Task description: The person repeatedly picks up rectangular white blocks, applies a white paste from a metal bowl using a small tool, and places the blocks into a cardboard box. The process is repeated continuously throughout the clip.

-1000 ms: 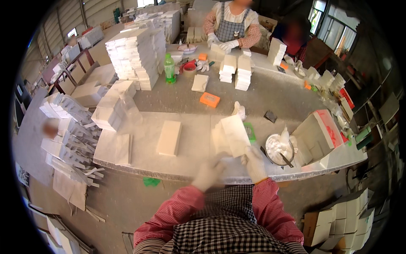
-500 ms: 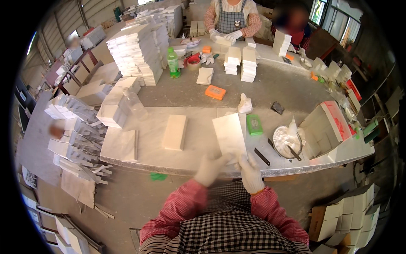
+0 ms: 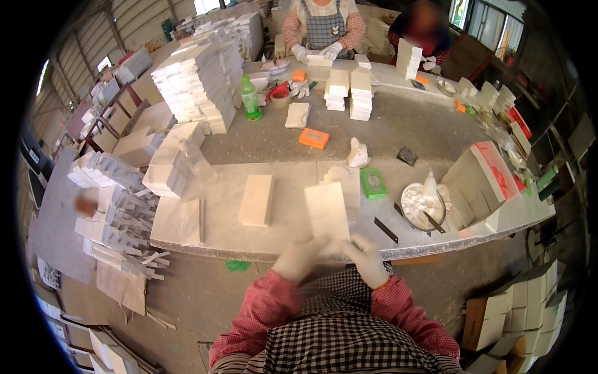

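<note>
A white rectangular tile [image 3: 327,210] is tilted up over the near edge of the table. Closed on its lower left corner is my left hand [image 3: 300,257], in a whitish glove. My right hand [image 3: 366,259], gloved too, pinches the lower right corner. Behind the held tile, another pale piece [image 3: 351,187] is partly hidden. A thicker cream block [image 3: 256,199] lies flat on the tabletop to the left. To the right are a green box [image 3: 373,183], a dark flat blade [image 3: 385,230] and a bowl of white paste [image 3: 423,206] with a bottle and a spatula in it.
An open carton [image 3: 476,181] stands at the right end of the table [image 3: 218,246]. Tall stacks of white tiles [image 3: 193,87] rise at the back left. An orange box [image 3: 313,138] and a green bottle [image 3: 251,98] sit farther off. Across the table a person [image 3: 324,31] handles a white piece.
The held tile has come slightly left and nearer to me, uncovering part of the pale piece behind it. My left hand has shifted slightly left; both hands stay at its lower end.
</note>
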The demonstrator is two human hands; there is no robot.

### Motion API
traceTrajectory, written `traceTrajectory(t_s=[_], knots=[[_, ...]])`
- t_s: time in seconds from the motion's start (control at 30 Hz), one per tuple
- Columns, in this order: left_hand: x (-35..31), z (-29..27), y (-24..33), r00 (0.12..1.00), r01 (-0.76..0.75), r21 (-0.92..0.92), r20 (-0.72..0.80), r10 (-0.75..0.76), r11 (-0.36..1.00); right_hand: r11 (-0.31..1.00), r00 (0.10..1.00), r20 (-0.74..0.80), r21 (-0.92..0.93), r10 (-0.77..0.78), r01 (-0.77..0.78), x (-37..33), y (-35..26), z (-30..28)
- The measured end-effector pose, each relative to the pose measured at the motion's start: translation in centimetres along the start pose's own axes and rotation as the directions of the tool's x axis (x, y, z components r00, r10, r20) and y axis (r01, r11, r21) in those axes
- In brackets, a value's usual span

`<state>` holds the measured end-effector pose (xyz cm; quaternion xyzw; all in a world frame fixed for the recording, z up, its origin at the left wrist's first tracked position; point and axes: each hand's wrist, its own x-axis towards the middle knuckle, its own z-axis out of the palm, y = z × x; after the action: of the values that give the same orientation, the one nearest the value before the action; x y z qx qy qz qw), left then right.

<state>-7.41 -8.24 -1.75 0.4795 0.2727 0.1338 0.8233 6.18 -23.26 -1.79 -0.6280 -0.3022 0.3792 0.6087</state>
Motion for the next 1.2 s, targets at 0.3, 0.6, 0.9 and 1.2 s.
traceTrajectory(t_s=[0.3, 0.6, 0.9, 1.2], knots=[[-2.4, -7.5, -0.2, 1.0, 0.022, 0.323, -0.017, -0.017, 0.946, 0.988, 0.988, -0.043, 0.051, 0.147, -0.145, 0.6, 2.3, -1.1], [-2.2, -10.5, 9.6, 0.917, 0.092, 0.628, -0.356, 0.179, 0.773, 0.964, 0.996, -0.073, -0.26, 0.043, -0.061, 2.1, 8.2, -3.1], [1.5, -16.0, 10.9, 0.91, 0.152, 0.649, -0.387, 0.151, 0.745, 0.929, 0.994, -0.098, -0.37, -0.048, 0.008, 1.9, 8.1, -2.5], [3.5, -17.1, 9.8, 0.827, 0.336, 0.898, -0.425, 0.368, 0.284, 0.854, 0.972, -0.141, -0.513, -0.189, 0.092, 1.2, 7.2, -1.6]])
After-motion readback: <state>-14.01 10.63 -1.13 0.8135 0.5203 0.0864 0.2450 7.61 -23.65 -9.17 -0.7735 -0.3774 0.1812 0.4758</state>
